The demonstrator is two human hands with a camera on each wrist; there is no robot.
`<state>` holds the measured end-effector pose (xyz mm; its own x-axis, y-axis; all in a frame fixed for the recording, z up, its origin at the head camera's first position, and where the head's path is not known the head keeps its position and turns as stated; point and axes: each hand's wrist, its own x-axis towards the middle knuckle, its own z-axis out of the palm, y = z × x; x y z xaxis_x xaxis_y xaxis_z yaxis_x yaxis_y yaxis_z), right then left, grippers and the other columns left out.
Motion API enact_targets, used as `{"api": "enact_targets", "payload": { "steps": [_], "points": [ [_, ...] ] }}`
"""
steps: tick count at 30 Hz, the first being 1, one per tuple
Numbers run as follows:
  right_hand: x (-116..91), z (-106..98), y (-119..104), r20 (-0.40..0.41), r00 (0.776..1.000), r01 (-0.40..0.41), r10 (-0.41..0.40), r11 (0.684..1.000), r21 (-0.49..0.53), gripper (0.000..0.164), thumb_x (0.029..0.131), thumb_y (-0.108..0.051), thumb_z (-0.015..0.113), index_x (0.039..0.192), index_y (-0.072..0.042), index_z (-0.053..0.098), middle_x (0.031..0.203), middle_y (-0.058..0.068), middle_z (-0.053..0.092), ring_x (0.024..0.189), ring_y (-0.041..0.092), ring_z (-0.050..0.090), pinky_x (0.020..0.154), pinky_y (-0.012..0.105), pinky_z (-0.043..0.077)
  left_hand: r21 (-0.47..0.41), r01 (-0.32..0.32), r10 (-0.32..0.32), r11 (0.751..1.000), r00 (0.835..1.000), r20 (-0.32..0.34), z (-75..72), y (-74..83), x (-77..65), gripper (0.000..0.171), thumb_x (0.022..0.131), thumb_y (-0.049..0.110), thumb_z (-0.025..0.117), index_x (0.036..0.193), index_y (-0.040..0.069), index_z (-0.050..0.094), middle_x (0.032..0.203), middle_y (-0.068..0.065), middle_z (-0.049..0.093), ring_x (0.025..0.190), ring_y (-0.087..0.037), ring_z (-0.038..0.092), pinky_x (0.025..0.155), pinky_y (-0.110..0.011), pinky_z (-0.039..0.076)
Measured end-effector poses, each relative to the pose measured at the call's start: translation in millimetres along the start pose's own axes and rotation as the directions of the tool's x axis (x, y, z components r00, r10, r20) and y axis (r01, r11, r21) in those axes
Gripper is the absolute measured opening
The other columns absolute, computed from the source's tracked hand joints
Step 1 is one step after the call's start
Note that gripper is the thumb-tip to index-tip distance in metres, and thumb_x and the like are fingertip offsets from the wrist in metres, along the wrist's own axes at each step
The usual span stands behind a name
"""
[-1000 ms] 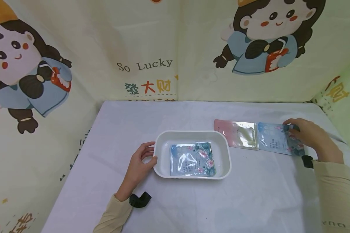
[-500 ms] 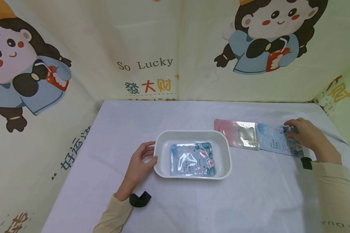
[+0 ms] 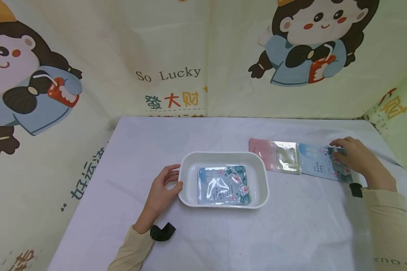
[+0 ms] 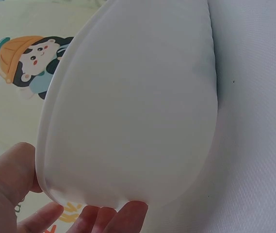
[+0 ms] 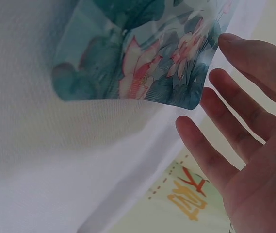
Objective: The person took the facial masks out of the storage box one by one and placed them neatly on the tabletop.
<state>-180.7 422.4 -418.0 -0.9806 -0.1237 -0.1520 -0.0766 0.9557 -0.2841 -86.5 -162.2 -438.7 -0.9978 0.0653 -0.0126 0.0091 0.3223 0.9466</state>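
Observation:
My left hand (image 3: 163,191) holds the left end of a white plastic tray (image 3: 257,195), thumb by the rim and fingertips against the end wall; the left wrist view shows the tray's outer side (image 4: 128,107). Inside the tray lies a shiny blue flowered sachet (image 3: 224,186). My right hand (image 3: 363,158) is over the right end of a second blue flowered sachet (image 3: 315,162), hiding part of it. In the right wrist view the extended fingers (image 5: 235,111) are right at the edge of this sachet (image 5: 138,63), spread apart and not curled round it.
A pink and silver sachet (image 3: 274,155) lies between the tray and the right-hand blue sachet, end to end with the latter. White cloth (image 3: 244,237) covers the table. Behind it hangs a cream curtain (image 3: 230,75) with cartoon figures and lettering.
My right hand has shifted very slightly left, and the blue sachet beneath it has turned a little, its right end nearer me. The left hand and tray stay put.

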Motion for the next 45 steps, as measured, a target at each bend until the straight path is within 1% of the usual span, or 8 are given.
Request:
{"api": "enact_targets", "payload": {
  "steps": [6,12,22,25,30,37,40,45],
  "points": [
    [-2.2,-1.1,-1.8,-0.007,1.000,0.005,-0.005,1.000,-0.002,0.038,0.090,0.001,0.060,0.126,0.007,0.053,0.126,0.037,0.043,0.117,0.053,0.037,0.098,0.071,0.029,0.004,0.002,-0.002,1.000,1.000,0.001,0.2,0.8,0.0,0.051,0.087,0.004,0.070,0.135,0.016,0.056,0.123,-0.011,0.066,0.111,-0.025,0.064,0.101,-0.045,0.051],
    [-6.3,-8.4,-9.8,-0.001,1.000,-0.006,0.006,1.000,-0.004,0.041,0.092,-0.003,0.061,0.130,0.005,0.050,0.127,0.036,0.041,0.118,0.053,0.033,0.098,0.073,0.029,0.007,0.010,-0.010,1.000,1.000,-0.003,0.5,1.9,-0.2,0.051,0.087,0.004,0.070,0.135,0.016,0.056,0.123,-0.011,0.066,0.111,-0.025,0.064,0.100,-0.045,0.051],
    [-13.5,-17.4,-27.5,-0.092,0.992,0.080,-0.083,0.996,-0.037,0.039,0.092,-0.004,0.064,0.127,0.006,0.052,0.123,0.035,0.046,0.113,0.051,0.041,0.090,0.072,0.036,0.010,0.015,-0.015,1.000,1.000,0.002,1.0,1.7,-1.0,0.049,0.089,0.006,0.069,0.135,0.015,0.056,0.124,-0.011,0.065,0.112,-0.025,0.064,0.099,-0.044,0.052],
    [-14.5,-20.6,-34.1,-0.104,0.990,0.086,-0.090,0.995,-0.045,0.039,0.092,-0.005,0.065,0.128,0.005,0.053,0.123,0.034,0.046,0.113,0.051,0.041,0.090,0.072,0.037,0.011,0.015,-0.015,1.000,1.000,0.001,1.0,2.3,-1.0,0.049,0.089,0.006,0.069,0.135,0.016,0.056,0.124,-0.011,0.065,0.112,-0.025,0.064,0.099,-0.043,0.053],
    [-16.6,-27.5,-48.0,-0.098,0.992,0.080,-0.084,0.996,-0.044,0.041,0.093,-0.007,0.064,0.131,0.004,0.051,0.126,0.033,0.044,0.117,0.050,0.038,0.096,0.073,0.034,0.017,0.024,-0.024,1.000,1.000,-0.001,0.8,3.1,-0.3,0.051,0.088,0.006,0.070,0.135,0.017,0.055,0.124,-0.010,0.065,0.112,-0.024,0.064,0.097,-0.041,0.054],
    [-19.0,-32.9,-68.7,-0.093,0.990,0.097,-0.103,0.993,-0.071,0.043,0.094,-0.009,0.065,0.132,0.004,0.051,0.130,0.033,0.043,0.120,0.051,0.036,0.097,0.073,0.035,0.021,0.033,-0.033,0.999,0.999,-0.003,0.1,3.6,-1.2,0.050,0.088,0.006,0.069,0.135,0.017,0.055,0.125,-0.010,0.065,0.112,-0.024,0.064,0.097,-0.042,0.053],
    [-21.2,-33.6,-77.7,-0.112,0.986,0.118,-0.127,0.990,-0.078,0.043,0.093,-0.009,0.066,0.131,0.004,0.051,0.130,0.032,0.044,0.119,0.049,0.039,0.096,0.072,0.037,0.026,0.034,-0.034,0.999,0.999,-0.006,-0.3,4.3,-1.7,0.050,0.089,0.006,0.069,0.135,0.017,0.056,0.125,-0.010,0.065,0.112,-0.025,0.064,0.097,-0.043,0.053],
    [-26.2,-35.0,-93.1,-0.170,0.967,0.174,-0.187,0.981,-0.092,0.042,0.091,-0.008,0.068,0.129,0.003,0.053,0.127,0.029,0.048,0.116,0.047,0.043,0.093,0.069,0.041,0.025,0.037,-0.037,0.999,0.999,-0.005,-0.7,6.2,-2.3,0.049,0.089,0.007,0.069,0.135,0.017,0.056,0.125,-0.010,0.065,0.113,-0.024,0.063,0.098,-0.044,0.053]
  ]
}}
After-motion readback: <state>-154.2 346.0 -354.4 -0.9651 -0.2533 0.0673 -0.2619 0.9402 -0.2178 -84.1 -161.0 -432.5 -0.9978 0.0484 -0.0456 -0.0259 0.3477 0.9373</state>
